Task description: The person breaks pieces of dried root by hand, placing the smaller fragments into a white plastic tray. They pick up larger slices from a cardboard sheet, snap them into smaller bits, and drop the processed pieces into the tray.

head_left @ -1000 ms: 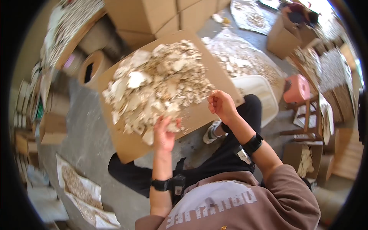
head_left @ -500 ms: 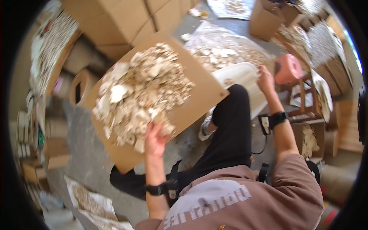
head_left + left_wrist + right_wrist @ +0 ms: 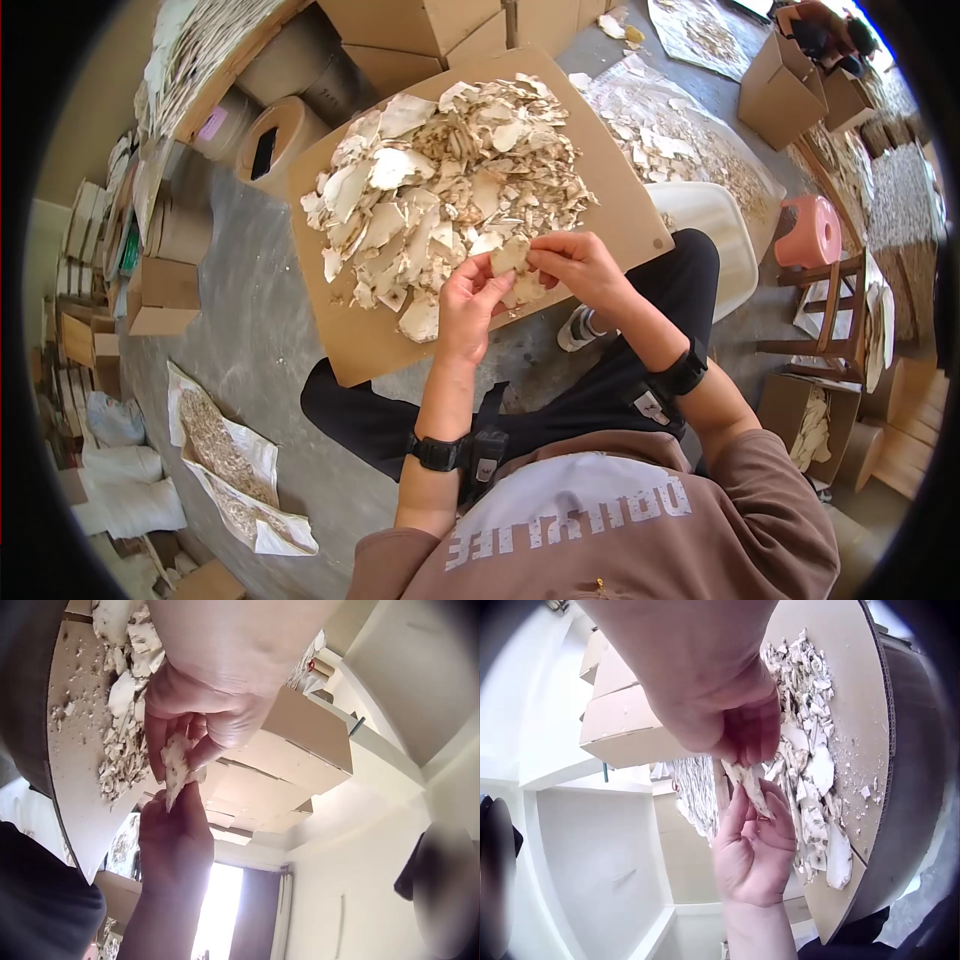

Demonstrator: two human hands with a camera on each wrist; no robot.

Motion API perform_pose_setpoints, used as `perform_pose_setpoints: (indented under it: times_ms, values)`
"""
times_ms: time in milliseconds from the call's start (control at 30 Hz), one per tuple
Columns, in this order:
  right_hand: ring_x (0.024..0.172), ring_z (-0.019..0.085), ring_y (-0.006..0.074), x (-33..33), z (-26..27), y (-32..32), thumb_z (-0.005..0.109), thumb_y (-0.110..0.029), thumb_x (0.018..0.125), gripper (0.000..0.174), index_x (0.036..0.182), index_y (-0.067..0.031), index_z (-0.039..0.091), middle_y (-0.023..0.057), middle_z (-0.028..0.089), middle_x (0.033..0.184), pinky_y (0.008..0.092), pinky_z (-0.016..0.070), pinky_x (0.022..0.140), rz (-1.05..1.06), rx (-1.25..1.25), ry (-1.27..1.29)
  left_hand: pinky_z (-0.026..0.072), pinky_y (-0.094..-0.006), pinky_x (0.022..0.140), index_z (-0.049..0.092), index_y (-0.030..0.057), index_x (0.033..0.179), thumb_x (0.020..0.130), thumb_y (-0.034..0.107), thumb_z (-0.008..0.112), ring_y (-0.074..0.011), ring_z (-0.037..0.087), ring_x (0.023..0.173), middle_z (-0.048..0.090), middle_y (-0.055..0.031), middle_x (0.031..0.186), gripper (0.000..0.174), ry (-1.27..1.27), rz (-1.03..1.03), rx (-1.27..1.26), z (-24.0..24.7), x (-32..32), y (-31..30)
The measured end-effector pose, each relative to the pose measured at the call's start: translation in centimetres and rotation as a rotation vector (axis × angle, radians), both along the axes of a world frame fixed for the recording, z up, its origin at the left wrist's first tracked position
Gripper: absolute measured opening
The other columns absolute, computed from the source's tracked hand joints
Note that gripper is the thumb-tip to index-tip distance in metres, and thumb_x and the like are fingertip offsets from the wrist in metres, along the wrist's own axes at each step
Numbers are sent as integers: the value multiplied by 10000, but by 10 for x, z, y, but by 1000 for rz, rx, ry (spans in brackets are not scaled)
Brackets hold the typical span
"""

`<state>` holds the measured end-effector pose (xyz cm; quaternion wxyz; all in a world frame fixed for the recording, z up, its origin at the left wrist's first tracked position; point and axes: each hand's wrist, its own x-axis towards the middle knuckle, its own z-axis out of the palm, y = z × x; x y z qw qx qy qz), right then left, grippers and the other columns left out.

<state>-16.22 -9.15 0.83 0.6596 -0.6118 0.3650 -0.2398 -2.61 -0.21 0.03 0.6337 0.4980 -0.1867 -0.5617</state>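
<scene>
A pale flat flake [image 3: 511, 257] is pinched between both hands over the near edge of a cardboard sheet [image 3: 625, 215]. The left hand [image 3: 470, 306] grips it by thumb and fingers from the left, while the right hand [image 3: 583, 268] pinches its upper right edge. Both wrist views show the flake [image 3: 175, 763] [image 3: 748, 786] between the two sets of fingertips. A large heap of cream and brown flakes [image 3: 440, 180] covers much of the sheet, just beyond the hands.
Right of the sheet is a white tub [image 3: 735, 260], with a pink stool [image 3: 812, 232] and wooden chair [image 3: 835, 305] beyond. Cardboard boxes [image 3: 395, 25] stand behind. Flakes lie on a plastic sheet [image 3: 750, 180]; a cloth with crumbs [image 3: 235, 470] lies on the floor. Another person [image 3: 825, 35] is at back right.
The right hand went out over the white tub, then came back to the left hand and now pinches the flake. The left hand has lifted a flake from the heap's near edge.
</scene>
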Motion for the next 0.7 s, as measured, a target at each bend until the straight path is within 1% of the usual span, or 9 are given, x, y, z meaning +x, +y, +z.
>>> perform_pose_setpoints:
  times_ms: [167, 267, 333, 467, 533, 567, 633, 667, 700]
  values:
    - [558, 536, 88, -5, 4, -3, 568, -103, 792, 170, 857, 50, 605, 47, 571, 637, 222, 456, 520, 82, 15, 39, 492, -205, 606, 541, -2, 1008, 798, 71, 582, -89, 578, 711, 597, -53, 857, 226, 26, -51, 9, -6, -1, -1]
    - [534, 535, 94, -3, 4, -1, 572, -104, 790, 167, 834, 53, 605, 49, 566, 613, 223, 456, 505, 85, 65, 16, 489, -205, 605, 556, -15, 974, 791, 79, 597, -90, 581, 691, 602, -54, 840, 210, -88, -20, -26, -8, -1, -2]
    - [526, 534, 90, 2, 4, 1, 570, -95, 782, 160, 836, 51, 608, 51, 561, 602, 223, 453, 501, 50, 36, -15, 475, -194, 592, 563, -25, 963, 780, 81, 614, -80, 575, 690, 608, -47, 816, 218, 42, 68, -8, -1, -3, -3]
    - [519, 543, 93, 8, 4, 2, 577, -86, 760, 153, 829, 44, 618, 58, 568, 602, 229, 452, 500, 40, -17, 67, 460, -193, 585, 578, -33, 940, 774, 64, 615, -82, 575, 689, 610, -46, 812, 196, 42, 98, -1, -1, -3, -3]
    - [522, 558, 98, 10, 6, 5, 583, -83, 741, 146, 812, 39, 622, 62, 580, 619, 239, 449, 500, -13, -153, 93, 449, -199, 571, 589, -36, 895, 768, 50, 617, -79, 571, 675, 610, -50, 790, 156, -341, 161, -38, 0, -6, -3]
    - [522, 558, 98, 12, 5, 7, 583, -83, 741, 146, 812, 39, 622, 62, 580, 619, 239, 449, 500, -14, -152, 93, 449, -199, 571, 589, -36, 895, 768, 50, 617, -79, 571, 675, 610, -50, 790, 156, -341, 160, -38, 1, -8, -3]
    - [522, 574, 149, 15, -2, 9, 587, -71, 718, 120, 782, 22, 628, 73, 587, 636, 261, 445, 500, -131, -238, 44, 383, -161, 526, 595, -34, 834, 755, 67, 642, -31, 501, 586, 587, -5, 677, 137, -624, 279, -63, 2, -15, -5]
    - [522, 574, 149, 16, -4, 9, 587, -71, 718, 120, 782, 22, 628, 73, 587, 636, 261, 445, 500, -132, -241, 44, 383, -161, 526, 595, -34, 834, 755, 67, 642, -31, 501, 586, 587, -5, 677, 137, -623, 280, -66, 0, -17, -7]
    - [520, 564, 136, 18, -7, 10, 584, -54, 727, 107, 776, 32, 623, 73, 585, 649, 245, 441, 489, -172, -424, 67, 372, -158, 511, 592, -34, 817, 752, 63, 645, -27, 487, 565, 577, 1, 659, 130, -717, 328, -115, -3, -18, -9]
